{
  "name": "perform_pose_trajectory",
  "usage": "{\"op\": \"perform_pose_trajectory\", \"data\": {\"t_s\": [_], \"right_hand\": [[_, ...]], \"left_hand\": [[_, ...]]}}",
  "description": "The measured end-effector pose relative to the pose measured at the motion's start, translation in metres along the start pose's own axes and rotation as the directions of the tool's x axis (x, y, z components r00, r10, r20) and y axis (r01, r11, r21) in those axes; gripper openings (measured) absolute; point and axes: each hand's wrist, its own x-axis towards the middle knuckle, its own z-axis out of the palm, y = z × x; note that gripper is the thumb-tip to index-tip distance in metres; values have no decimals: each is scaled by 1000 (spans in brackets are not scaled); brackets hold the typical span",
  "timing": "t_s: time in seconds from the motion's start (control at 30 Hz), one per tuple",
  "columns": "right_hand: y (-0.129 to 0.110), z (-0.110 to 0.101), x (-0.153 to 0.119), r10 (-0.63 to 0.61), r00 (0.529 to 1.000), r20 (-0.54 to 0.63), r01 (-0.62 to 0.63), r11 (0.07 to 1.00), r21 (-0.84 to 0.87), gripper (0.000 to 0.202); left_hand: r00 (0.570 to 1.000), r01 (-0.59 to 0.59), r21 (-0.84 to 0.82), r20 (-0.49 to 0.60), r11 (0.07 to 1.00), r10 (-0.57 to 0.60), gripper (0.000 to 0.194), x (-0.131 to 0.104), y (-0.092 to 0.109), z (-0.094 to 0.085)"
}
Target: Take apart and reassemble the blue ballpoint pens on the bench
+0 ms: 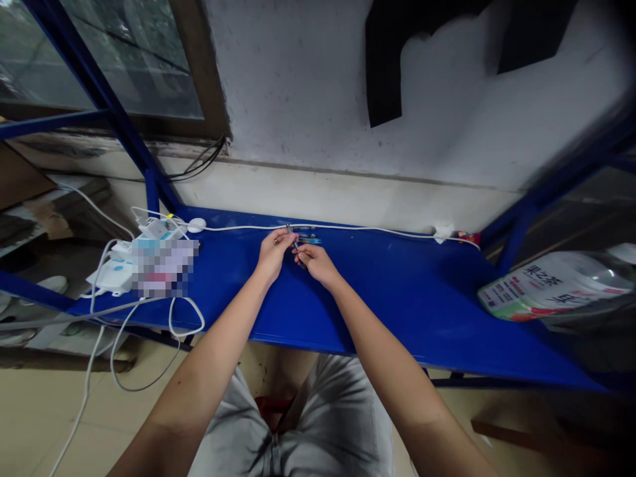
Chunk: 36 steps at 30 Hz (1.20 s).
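Close together over the middle of the blue table [382, 298], both hands are closed at the fingertips. My left hand [273, 252] pinches a slim, dark and silvery pen-like piece [288, 228] whose top shows above the fingers. In the fingers of my right hand [315, 262] is a thin, shiny pen-like piece [297, 246], tilted toward the left hand. Whether these are two parts of one pen cannot be made out, as fingers cover much of them. Just behind the hands lie several thin pens [311, 240], some with blue parts.
White power strips [112, 268] with looping cords and a blurred-out item sit at the table's left end. A white cable [238, 228] runs along the back edge, by a crumpled white tissue [444, 232]. At right a large drink bottle [556, 285] leans over the table.
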Motion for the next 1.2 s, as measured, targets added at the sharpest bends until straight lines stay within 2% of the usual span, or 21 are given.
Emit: {"op": "perform_pose_trajectory", "data": {"t_s": [0.13,0.3,0.43,0.63,0.73,0.83,1.0,1.1,1.2], "right_hand": [[2,0,1,-13,1000,3,13,1000,-23,10],[1,-2,0,-22,1000,3,22,1000,-15,12],[-4,-4,-5,13,996,87,-26,990,140,19],[-13,-5,-13,82,972,221,-160,917,365,20],[-17,-6,-14,110,967,231,-201,886,418,18],[-20,-10,-12,151,971,187,-224,854,470,14],[-26,-26,-8,252,966,52,-228,747,624,10],[-30,-34,-7,297,952,70,-252,636,730,10],[-34,-37,-9,277,953,123,-254,507,824,24]], "left_hand": [[999,-15,58,-29,998,16,36,-1,1,1],[998,54,-13,37,998,-53,42,-1,3,-2],[993,95,-84,84,992,-88,41,-2,7,-3],[982,141,-138,148,980,-120,31,-3,15,-3],[978,161,-160,160,974,-135,32,-3,17,-2],[980,167,-190,143,967,-141,29,-3,17,-1],[988,153,-158,46,975,-147,21,1,12,-4],[988,154,-85,44,984,-151,20,2,7,-6],[985,171,-56,47,984,-168,18,2,4,-7]]}}
